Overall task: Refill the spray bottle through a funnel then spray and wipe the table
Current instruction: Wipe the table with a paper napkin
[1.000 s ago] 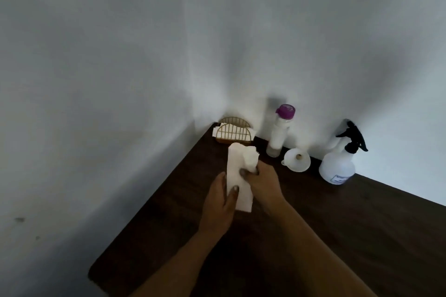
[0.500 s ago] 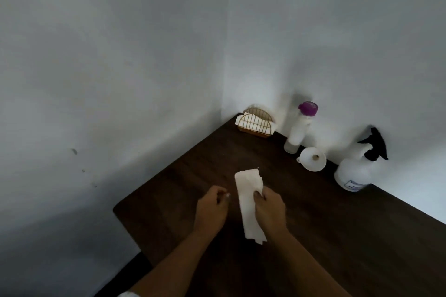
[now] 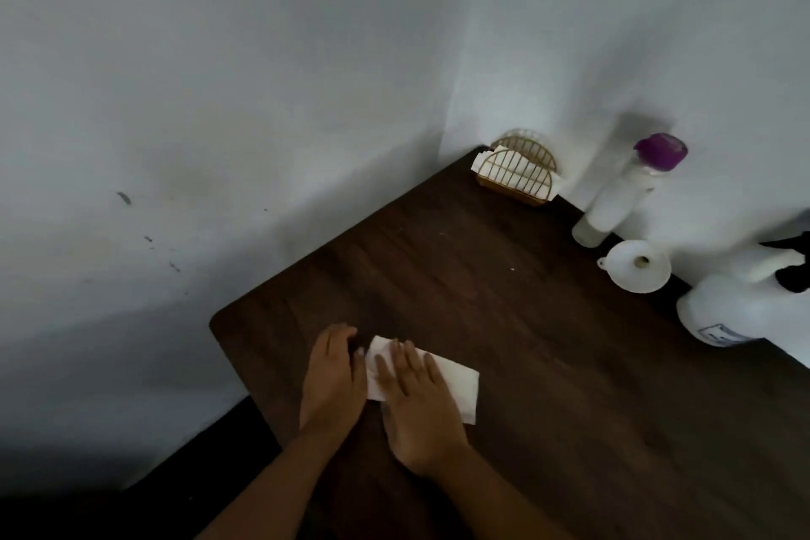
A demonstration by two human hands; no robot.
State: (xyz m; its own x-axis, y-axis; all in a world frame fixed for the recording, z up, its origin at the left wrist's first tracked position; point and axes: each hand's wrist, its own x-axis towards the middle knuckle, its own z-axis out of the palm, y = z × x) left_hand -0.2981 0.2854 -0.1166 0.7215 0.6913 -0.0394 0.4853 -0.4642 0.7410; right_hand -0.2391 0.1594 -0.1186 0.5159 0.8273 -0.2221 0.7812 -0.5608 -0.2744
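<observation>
A white folded paper napkin [image 3: 458,384] lies flat on the dark wooden table [image 3: 548,364] near its left corner. My right hand [image 3: 416,399] rests palm down on the napkin with fingers spread. My left hand [image 3: 334,377] lies flat on the table just left of it, fingertips touching the napkin's left edge. At the far right stands the white spray bottle [image 3: 736,307] with a black trigger head, partly cut off by the frame. A white funnel [image 3: 635,265] lies on the table beside it, and a tall white refill bottle [image 3: 622,197] with a purple cap stands behind.
A gold wire napkin holder [image 3: 517,171] with white napkins sits in the far corner against the white walls. The table's left edge and rounded corner [image 3: 219,320] lie close to my left hand, with dark floor below.
The napkin was held upright in both hands, then lowered; now it lies flat on the table under my right hand. The view has shifted left and downward.
</observation>
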